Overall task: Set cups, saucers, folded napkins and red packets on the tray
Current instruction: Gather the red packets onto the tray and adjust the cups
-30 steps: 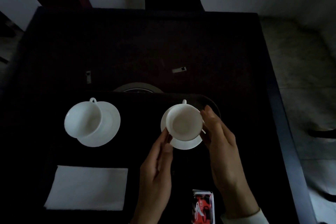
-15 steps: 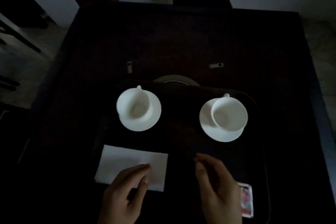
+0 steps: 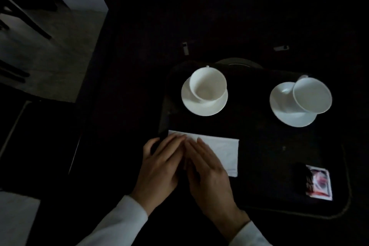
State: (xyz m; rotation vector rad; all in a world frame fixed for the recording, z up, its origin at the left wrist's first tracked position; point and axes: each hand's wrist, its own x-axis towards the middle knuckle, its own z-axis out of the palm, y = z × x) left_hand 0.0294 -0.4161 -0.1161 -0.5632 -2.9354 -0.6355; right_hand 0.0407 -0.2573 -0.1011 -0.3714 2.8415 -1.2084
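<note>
Probably best was to press lightly & slide the folded napkin (image 3: 221, 150) square into the near-left corner of the tray (image 3: 347, 201), no creasing. L hand (image 3: 161, 163) & R hand (image 3: 208, 171) lay flat on it side by side, fingers straight, gripping nothing; red packet (image 3: 319, 183) sat at the near-right corner.

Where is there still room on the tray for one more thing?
Bare tray shows between the left saucer and the right saucer, and again between the napkin and the red packet. The near left corner is crowded: the left hand and right hand lie flat on the napkin.
</note>
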